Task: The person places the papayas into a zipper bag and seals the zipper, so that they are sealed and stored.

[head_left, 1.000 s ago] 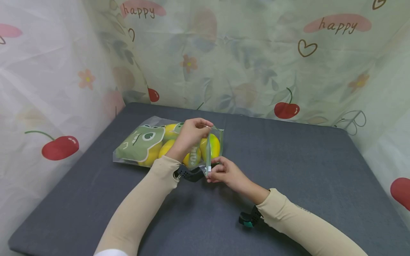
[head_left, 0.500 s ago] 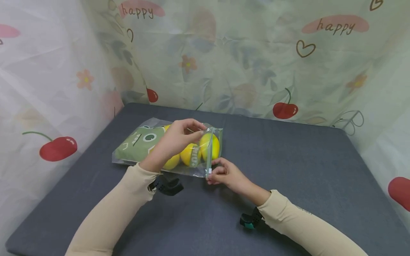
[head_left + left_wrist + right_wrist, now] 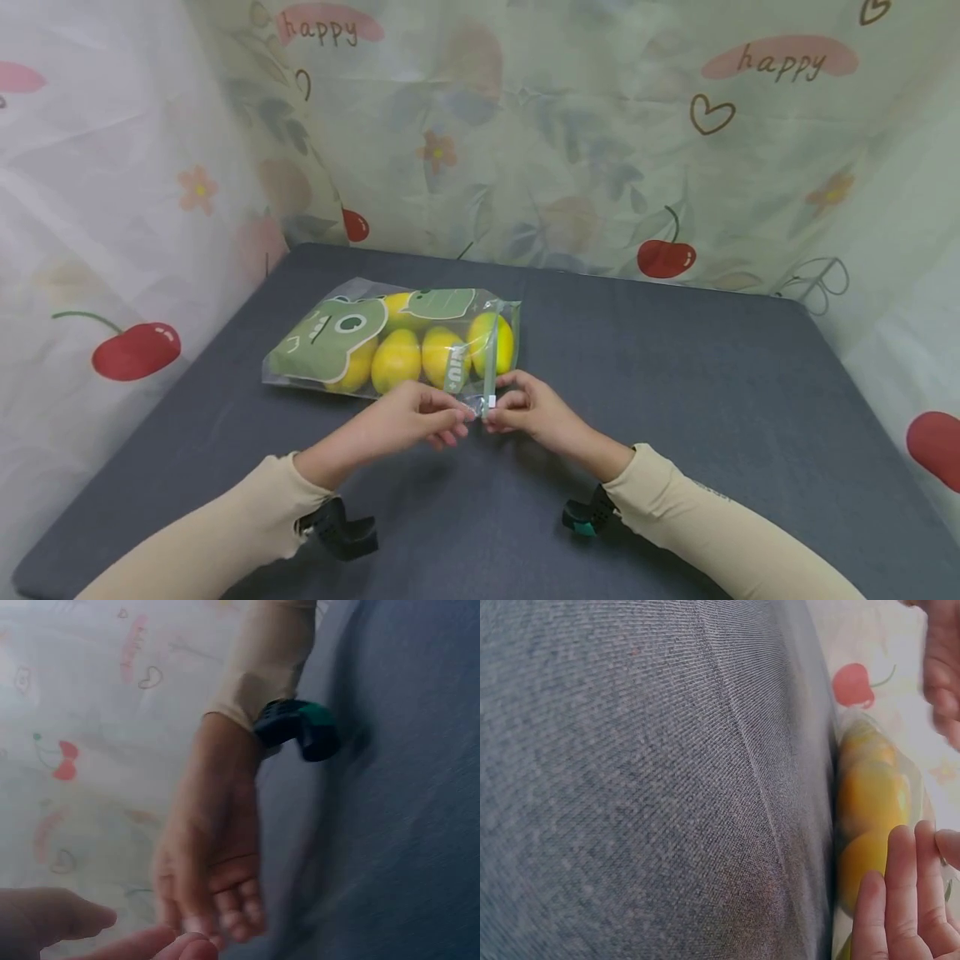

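A clear zip bag (image 3: 322,337) with a green cartoon face lies on its side, several yellow mango-like fruits (image 3: 396,360) inside. Its green zip strip runs along the right end, a white slider (image 3: 492,402) at the near corner. My right hand (image 3: 542,415) pinches that corner by the slider between thumb and index finger; its other fingers extend in the right wrist view. Just left of the corner is my left hand (image 3: 401,421), fingertips close to the bag's edge. Its thumb (image 3: 75,915) and fingers stand apart in the left wrist view.
A dark grey cloth-covered table (image 3: 675,375) lies under the bag. Printed curtains (image 3: 525,150) hang behind it and on both sides. A black wrist device (image 3: 341,529) hangs under the left forearm, another (image 3: 588,512) under the right.
My left hand has left the far end of the zip strip and come down toward the near corner, uncovering the fruits. The right hand stays at the corner by the slider.
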The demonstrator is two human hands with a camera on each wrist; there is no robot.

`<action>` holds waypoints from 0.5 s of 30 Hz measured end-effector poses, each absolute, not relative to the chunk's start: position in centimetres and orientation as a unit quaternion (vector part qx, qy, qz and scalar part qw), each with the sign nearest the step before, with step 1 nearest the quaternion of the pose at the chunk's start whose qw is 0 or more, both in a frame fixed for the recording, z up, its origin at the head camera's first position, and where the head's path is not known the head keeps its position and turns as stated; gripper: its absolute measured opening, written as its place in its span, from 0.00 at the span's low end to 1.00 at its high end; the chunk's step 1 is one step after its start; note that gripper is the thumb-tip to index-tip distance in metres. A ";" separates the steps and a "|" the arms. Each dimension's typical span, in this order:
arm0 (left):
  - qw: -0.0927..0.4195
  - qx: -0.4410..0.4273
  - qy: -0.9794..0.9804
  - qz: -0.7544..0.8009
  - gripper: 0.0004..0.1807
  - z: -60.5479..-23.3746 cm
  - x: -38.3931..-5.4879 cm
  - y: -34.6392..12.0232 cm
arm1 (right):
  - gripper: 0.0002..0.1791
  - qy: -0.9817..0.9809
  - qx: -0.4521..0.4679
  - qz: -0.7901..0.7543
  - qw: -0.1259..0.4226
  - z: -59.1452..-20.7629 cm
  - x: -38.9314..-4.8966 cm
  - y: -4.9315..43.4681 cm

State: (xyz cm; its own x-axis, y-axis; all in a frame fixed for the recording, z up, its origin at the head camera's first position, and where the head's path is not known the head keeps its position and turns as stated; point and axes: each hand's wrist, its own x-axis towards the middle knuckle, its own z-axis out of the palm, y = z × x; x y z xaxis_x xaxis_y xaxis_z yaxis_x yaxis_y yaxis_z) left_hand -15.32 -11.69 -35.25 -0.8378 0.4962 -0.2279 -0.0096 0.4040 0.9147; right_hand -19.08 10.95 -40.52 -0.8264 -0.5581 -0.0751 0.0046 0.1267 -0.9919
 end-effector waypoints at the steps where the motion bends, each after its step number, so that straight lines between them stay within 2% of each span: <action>1: 0.255 0.143 0.793 0.534 0.16 -35.8 -15.2 -11.8 | 0.23 0.717 -0.192 -0.632 0.222 -40.5 -19.1 11.0; 4: 0.292 0.110 0.760 0.570 0.19 -37.4 -14.9 -11.9 | 0.23 0.716 -0.190 -0.634 0.222 -40.6 -19.1 10.9; 7: 0.309 0.059 0.723 0.615 0.20 -38.8 -14.7 -11.6 | 0.24 0.720 -0.191 -0.630 0.222 -40.7 -19.1 10.9; 10: 0.297 -0.001 0.675 0.676 0.21 -39.9 -14.7 -11.0 | 0.24 0.727 -0.190 -0.622 0.220 -40.7 -19.0 10.9; 15: 0.245 -0.077 0.591 0.765 0.20 -40.9 -14.8 -9.6 | 0.24 0.735 -0.187 -0.614 0.219 -40.5 -19.0 10.9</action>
State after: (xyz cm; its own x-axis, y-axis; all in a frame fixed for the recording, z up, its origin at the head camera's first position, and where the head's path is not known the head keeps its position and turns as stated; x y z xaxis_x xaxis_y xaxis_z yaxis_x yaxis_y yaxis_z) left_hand -14.78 -9.56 -40.90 -0.8679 0.2841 -0.4075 -0.4661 -0.1820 0.8658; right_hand -18.95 10.90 -40.55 -0.8347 -0.5429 -0.0923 -0.0061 0.1768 -0.9842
